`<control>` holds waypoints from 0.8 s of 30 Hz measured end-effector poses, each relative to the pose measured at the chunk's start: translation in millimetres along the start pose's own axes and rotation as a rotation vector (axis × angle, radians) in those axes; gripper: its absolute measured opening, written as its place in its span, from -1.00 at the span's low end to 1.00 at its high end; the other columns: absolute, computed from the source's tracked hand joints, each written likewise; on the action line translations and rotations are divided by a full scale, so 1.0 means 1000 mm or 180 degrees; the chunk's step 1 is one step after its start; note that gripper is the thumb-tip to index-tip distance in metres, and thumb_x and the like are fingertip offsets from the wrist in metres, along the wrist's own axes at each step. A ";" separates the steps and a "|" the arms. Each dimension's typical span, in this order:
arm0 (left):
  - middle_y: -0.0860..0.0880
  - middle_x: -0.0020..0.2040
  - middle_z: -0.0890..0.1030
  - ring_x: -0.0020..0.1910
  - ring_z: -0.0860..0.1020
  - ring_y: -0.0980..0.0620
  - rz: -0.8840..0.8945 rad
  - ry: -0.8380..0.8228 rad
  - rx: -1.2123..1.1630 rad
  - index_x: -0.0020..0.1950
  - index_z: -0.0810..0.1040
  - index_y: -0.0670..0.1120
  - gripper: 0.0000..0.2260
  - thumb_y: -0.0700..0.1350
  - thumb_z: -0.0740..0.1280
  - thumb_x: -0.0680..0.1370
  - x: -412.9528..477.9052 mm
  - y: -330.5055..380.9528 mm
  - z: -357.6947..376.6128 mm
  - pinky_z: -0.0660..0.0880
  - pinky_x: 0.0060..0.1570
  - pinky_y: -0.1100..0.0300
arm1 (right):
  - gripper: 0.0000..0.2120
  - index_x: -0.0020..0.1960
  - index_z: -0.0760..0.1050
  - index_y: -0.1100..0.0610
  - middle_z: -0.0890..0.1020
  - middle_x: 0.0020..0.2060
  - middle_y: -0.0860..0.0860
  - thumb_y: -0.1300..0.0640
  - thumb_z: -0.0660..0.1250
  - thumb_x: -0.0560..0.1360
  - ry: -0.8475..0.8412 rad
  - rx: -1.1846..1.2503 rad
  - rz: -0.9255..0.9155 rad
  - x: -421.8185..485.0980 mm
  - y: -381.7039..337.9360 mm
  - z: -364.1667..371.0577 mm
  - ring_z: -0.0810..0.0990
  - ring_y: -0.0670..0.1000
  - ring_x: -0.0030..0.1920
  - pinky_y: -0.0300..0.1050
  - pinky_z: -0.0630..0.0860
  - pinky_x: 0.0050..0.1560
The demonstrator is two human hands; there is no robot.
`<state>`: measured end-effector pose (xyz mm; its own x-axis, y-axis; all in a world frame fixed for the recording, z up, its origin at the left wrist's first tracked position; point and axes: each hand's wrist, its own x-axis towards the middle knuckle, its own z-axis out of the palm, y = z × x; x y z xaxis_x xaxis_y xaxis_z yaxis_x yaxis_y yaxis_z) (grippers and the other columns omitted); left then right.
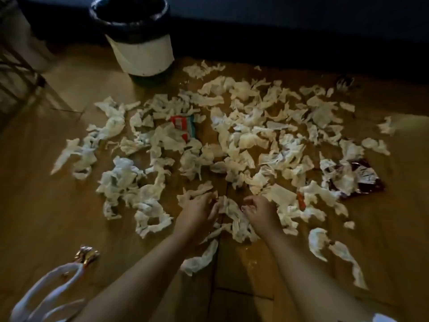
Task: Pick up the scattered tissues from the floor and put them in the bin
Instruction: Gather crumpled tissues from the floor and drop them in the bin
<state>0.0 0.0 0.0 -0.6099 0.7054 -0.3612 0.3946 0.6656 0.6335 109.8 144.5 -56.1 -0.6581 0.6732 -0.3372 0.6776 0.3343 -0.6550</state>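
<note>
Several crumpled white tissues (243,138) lie scattered across the brown floor in a wide patch. A white bin (139,49) with a black liner stands upright at the far left of the patch. My left hand (197,211) rests low on the near edge of the patch, fingers spread over tissues. My right hand (260,211) is beside it with fingers curled, touching a long crumpled tissue (234,217) that lies between both hands. Neither hand has lifted anything off the floor.
A red and teal packet (183,125) lies among the tissues, and a dark red wrapper (364,177) at the right. A shiny crumpled wrapper (87,253) and a white strap (53,291) lie near left. Dark furniture (301,31) runs along the back.
</note>
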 end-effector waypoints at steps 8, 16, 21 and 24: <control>-0.04 0.53 0.09 0.47 0.19 -0.07 -0.0263 -0.1051 0.0823 0.51 0.03 0.06 -0.21 0.06 0.41 0.42 0.042 -0.098 0.086 0.33 0.38 0.03 | -0.40 0.39 0.31 -0.05 0.29 0.40 0.01 -0.01 0.42 0.40 -0.0463 -0.1142 -0.0344 0.044 0.082 0.081 0.22 0.12 0.39 -0.01 0.32 0.31; -0.06 0.55 -0.12 0.51 0.00 -0.18 -0.0521 -0.1293 0.1646 0.52 -0.14 0.12 -0.02 0.01 0.50 0.34 0.012 -0.138 0.111 0.29 0.37 -0.09 | -0.43 0.38 0.33 0.03 0.32 0.40 0.04 0.05 0.40 0.41 -0.0593 -0.1487 -0.0508 0.042 0.096 0.086 0.29 0.08 0.39 -0.08 0.32 0.33; -0.03 0.40 0.29 0.33 0.33 -0.03 -0.0177 -0.0838 0.1485 0.46 0.13 0.12 -0.36 -0.09 0.37 0.47 0.017 -0.144 0.131 0.43 0.13 0.17 | -0.51 0.27 0.40 0.02 0.39 0.28 0.01 0.03 0.44 0.38 -0.0849 -0.1399 -0.0488 0.040 0.103 0.094 0.41 0.04 0.26 -0.12 0.42 0.20; -0.01 0.23 0.43 0.14 0.45 0.05 -0.0223 -0.0819 0.1109 0.34 0.36 0.13 -0.64 -0.10 0.25 0.55 0.019 -0.146 0.130 0.41 0.00 0.27 | -0.74 0.15 0.50 0.07 0.54 0.14 0.05 0.16 0.34 0.46 -0.0793 -0.1129 -0.0493 0.035 0.103 0.099 0.52 0.00 0.10 -0.16 0.48 0.07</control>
<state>20.1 -52.4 -188.6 -0.4698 0.6640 -0.5817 0.5935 0.7253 0.3487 124.3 137.0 -202.2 -0.7899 0.4328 -0.4344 0.6069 0.6529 -0.4532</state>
